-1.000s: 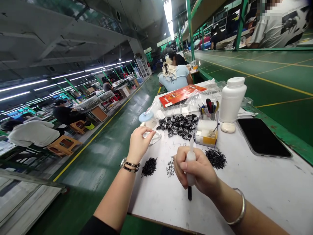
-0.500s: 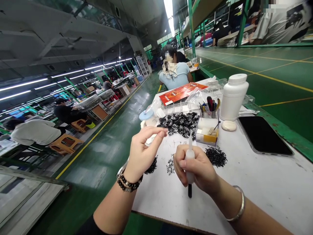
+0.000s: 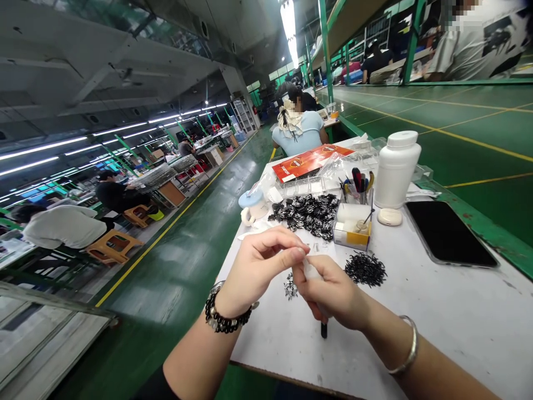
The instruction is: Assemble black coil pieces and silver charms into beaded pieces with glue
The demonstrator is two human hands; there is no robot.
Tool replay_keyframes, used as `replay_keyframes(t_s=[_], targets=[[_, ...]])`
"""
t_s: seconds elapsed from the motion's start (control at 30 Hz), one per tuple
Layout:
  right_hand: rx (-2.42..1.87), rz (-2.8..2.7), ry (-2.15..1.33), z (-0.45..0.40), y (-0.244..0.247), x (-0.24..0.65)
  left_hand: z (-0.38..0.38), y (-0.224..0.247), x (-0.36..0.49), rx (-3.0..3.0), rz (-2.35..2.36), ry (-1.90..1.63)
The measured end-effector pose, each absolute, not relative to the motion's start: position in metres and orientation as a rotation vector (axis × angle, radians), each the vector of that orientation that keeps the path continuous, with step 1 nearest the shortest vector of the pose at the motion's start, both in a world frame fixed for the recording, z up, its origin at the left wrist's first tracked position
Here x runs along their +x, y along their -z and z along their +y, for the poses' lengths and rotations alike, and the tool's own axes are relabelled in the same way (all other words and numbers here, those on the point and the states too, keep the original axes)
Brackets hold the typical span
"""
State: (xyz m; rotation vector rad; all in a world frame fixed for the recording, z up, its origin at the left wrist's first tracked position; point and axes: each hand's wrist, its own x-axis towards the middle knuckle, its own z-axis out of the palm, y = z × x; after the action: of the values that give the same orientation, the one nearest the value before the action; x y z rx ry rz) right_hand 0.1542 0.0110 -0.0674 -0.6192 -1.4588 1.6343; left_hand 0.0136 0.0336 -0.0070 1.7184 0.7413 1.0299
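Note:
In front of me, my right hand is closed around a small white squeeze bottle with a thin tip, mostly hidden by my fingers. My left hand meets it from the left, thumb and forefinger pinched together at the tip end. Whatever lies in that pinch is too small or hidden to make out. Below my right hand shows the end of a black stick-like piece; I cannot tell whether it is held or lies on the table. Small shiny metal pieces lie beneath my hands.
Black parts are heaped behind my hands, with short black pieces to the right. A clear box, white jar, phone and lidded cup stand or lie on the white table. A person sits ahead.
My left hand has moved right and slightly down to meet my right hand. The bottle, upright before with its tip showing, now tilts left, its tip covered by my left fingers.

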Motion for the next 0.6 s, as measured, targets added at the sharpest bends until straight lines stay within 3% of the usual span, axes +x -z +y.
replay_keyframes(t_s=[0.33,0.6], targets=[[-0.875,-1.828,-1.054,0.016,0.067,0.163,0.034,0.026,0.013,1.459,0.699,-1.034],[-1.005,-1.851,-0.804,0.014,0.071,0.153,0.034,0.035,0.012,1.505,0.718,-1.165]])
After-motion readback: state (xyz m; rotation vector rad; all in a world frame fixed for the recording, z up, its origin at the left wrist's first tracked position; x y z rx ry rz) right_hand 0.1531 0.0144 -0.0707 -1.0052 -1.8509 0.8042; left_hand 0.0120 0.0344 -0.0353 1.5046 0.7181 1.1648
